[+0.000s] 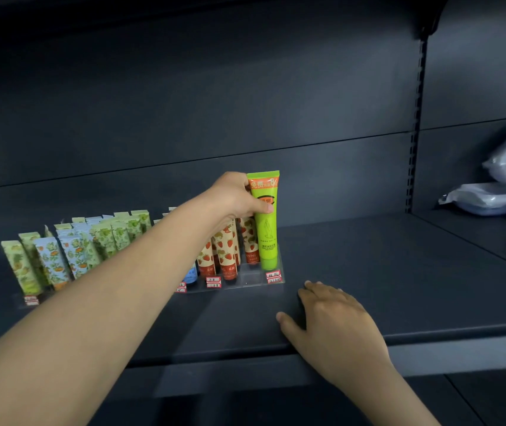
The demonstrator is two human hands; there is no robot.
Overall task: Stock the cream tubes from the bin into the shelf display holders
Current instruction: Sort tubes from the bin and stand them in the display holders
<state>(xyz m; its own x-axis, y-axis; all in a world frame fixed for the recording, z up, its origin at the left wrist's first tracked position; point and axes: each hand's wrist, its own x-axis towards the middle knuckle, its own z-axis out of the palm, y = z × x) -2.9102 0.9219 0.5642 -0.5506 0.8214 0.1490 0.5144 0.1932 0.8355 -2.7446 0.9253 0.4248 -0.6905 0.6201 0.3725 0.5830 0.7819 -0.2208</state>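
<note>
Left hand (236,195) pinched tube (265,229) in holder (245,281); right hand (334,315) lay spread on shelf (399,272) (idle). A tilted release could topple it.

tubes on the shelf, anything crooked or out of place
Nothing is spilled or damaged. The floral tubes at the left lean leftward, perhaps from the wide lens; the green tube in the left hand stands upright in the clear holder.

I see tall tube (265,222) upright at right end of holder (245,284) | other tubes (227,256) left of it | right hand (334,321) on shelf (399,287) front | bags (491,198) far right
</note>
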